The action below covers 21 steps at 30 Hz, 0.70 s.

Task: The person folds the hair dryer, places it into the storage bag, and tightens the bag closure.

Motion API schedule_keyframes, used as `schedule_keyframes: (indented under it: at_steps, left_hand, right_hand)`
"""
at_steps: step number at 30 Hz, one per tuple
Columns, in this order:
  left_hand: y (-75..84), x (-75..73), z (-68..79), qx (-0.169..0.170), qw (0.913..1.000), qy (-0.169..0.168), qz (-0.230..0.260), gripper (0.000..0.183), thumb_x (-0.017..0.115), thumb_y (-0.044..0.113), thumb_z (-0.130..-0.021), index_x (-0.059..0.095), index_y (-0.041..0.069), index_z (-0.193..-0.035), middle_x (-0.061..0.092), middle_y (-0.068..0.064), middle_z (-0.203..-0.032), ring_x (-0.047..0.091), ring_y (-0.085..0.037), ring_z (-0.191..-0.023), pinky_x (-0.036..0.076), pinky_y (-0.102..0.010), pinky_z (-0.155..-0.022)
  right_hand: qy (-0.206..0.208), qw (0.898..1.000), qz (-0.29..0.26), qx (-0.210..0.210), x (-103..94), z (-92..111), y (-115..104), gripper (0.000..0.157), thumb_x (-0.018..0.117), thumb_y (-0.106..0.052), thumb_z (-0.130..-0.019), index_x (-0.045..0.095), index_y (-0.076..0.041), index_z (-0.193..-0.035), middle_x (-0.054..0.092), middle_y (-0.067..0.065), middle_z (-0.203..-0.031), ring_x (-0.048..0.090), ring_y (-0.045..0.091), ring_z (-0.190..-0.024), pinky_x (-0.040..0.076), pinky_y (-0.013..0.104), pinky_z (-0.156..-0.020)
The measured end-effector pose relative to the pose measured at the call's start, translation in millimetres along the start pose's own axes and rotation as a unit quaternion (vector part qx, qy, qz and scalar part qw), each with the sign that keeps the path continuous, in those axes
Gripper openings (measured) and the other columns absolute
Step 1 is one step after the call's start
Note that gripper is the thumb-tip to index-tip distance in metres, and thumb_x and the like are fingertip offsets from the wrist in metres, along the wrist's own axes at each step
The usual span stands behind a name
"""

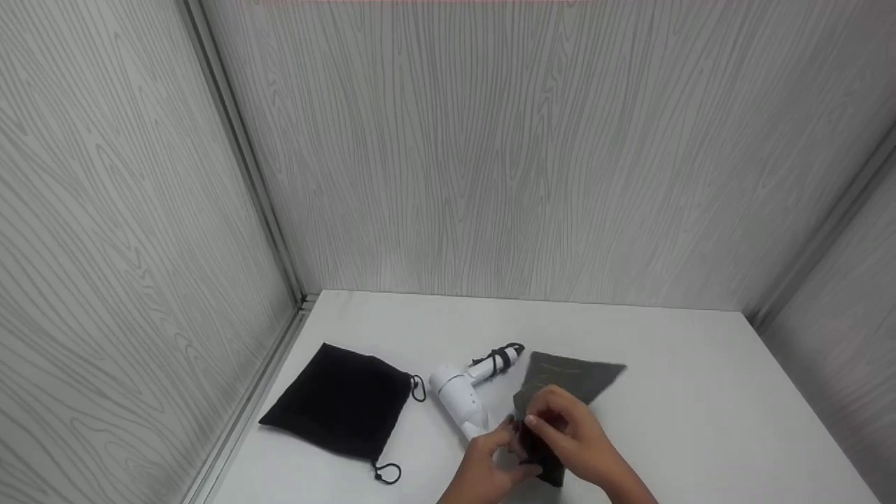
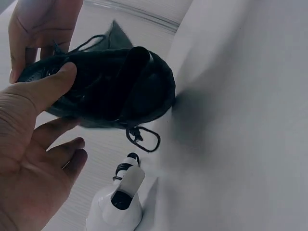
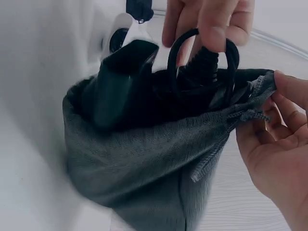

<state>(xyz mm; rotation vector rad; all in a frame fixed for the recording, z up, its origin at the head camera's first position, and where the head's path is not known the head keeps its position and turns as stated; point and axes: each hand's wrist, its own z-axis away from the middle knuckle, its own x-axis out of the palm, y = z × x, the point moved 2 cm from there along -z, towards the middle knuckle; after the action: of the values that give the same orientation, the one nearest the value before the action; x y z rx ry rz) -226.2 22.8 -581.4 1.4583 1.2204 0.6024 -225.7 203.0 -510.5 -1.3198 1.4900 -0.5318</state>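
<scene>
A grey drawstring bag is held up with its mouth toward me. Inside it sits a dark hair dryer, its flat nozzle and a black hanging loop showing at the mouth. My left hand holds the dryer at the loop end, its thumb on the dark part and its fingers beneath. With thumb and fingers, my right hand pinches the bag's rim beside a drawstring. The dryer's lower part is hidden in the cloth.
A white hair dryer with black cord wrapped about its handle lies on the white table, left of the hands. Farther left, a black drawstring pouch lies flat. Wood-patterned panels stand around the table.
</scene>
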Motion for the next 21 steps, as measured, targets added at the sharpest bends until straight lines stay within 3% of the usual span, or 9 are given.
schedule_keyframes:
  at_steps: [4, 7, 9, 11, 14, 16, 21]
  left_hand:
    - [-0.3, 2.7, 0.7, 0.027, 0.9996, 0.011, 0.003, 0.019, 0.087, 0.020, -0.088, 0.070, 0.014, -0.092, 0.075, 0.006, -0.095, 0.071, -0.007, -0.101, 0.059, -0.031, -0.099]
    - [-0.5, 2.1, 1.2, 0.020, 0.9995, 0.026, 0.005, 0.019, 0.089, 0.022, -0.086, 0.072, 0.017, -0.094, 0.077, 0.009, -0.095, 0.071, -0.004, -0.099, 0.058, -0.030, -0.099]
    - [-0.7, 1.8, 1.3, -0.006, 0.9994, 0.025, 0.021, 0.025, 0.090, 0.025, -0.085, 0.072, 0.019, -0.102, 0.077, 0.010, -0.100, 0.072, -0.007, -0.102, 0.059, -0.035, -0.102]
    - [-1.3, 1.2, 0.9, -0.042, 0.9980, 0.022, 0.043, 0.043, 0.092, 0.028, -0.084, 0.068, 0.020, -0.119, 0.078, 0.011, -0.108, 0.073, -0.008, -0.108, 0.057, -0.042, -0.106]
    - [-2.8, 0.0, 1.0, -0.090, 0.9931, 0.026, 0.070, 0.076, 0.094, 0.034, -0.082, 0.052, 0.021, -0.144, 0.078, 0.013, -0.117, 0.072, -0.008, -0.115, 0.049, -0.051, -0.115]
    - [-5.3, -0.5, 1.4, -0.111, 0.9906, 0.025, 0.075, 0.090, 0.095, 0.037, -0.080, 0.043, 0.022, -0.152, 0.076, 0.010, -0.121, 0.071, -0.012, -0.116, 0.047, -0.053, -0.115]
    - [-13.0, 1.9, 4.9, -0.167, 0.9841, -0.008, 0.061, 0.083, 0.092, 0.048, -0.080, 0.048, 0.029, -0.148, 0.058, 0.003, -0.136, 0.061, -0.017, -0.121, 0.053, -0.045, -0.108]
  right_hand:
    - [0.000, 1.000, 0.001, -0.008, 1.5, 0, 0, 0.014, 0.071, -0.003, -0.100, 0.069, -0.016, -0.094, 0.064, 0.013, -0.101, 0.064, 0.011, -0.089, 0.060, 0.026, -0.073]
    - [0.008, 1.000, 0.005, 0.008, 0.7, 0, -1, 0.014, 0.072, -0.004, -0.100, 0.070, -0.016, -0.093, 0.065, 0.011, -0.101, 0.065, 0.011, -0.089, 0.061, 0.026, -0.075]
    - [0.011, 1.000, 0.011, 0.020, -0.5, 0, 0, 0.013, 0.073, -0.006, -0.099, 0.071, -0.017, -0.093, 0.066, 0.009, -0.101, 0.065, 0.011, -0.089, 0.061, 0.026, -0.075]
    - [0.011, 0.999, 0.016, 0.030, -1.3, 0, -1, 0.011, 0.074, -0.009, -0.100, 0.072, -0.018, -0.094, 0.066, 0.008, -0.102, 0.065, 0.011, -0.087, 0.060, 0.025, -0.075]
    - [0.010, 0.999, 0.021, 0.034, -2.4, 0, -3, 0.008, 0.074, -0.013, -0.101, 0.072, -0.019, -0.095, 0.066, 0.007, -0.103, 0.064, 0.011, -0.087, 0.060, 0.026, -0.075]
    - [0.015, 0.999, 0.017, 0.033, -3.6, 1, -5, 0.007, 0.073, -0.012, -0.101, 0.072, -0.017, -0.096, 0.066, 0.007, -0.103, 0.064, 0.013, -0.088, 0.060, 0.026, -0.075]
    - [0.028, 0.998, -0.007, 0.048, -5.3, 3, -9, 0.008, 0.073, -0.005, -0.099, 0.072, -0.012, -0.098, 0.066, 0.004, -0.102, 0.066, 0.014, -0.089, 0.061, 0.026, -0.078]
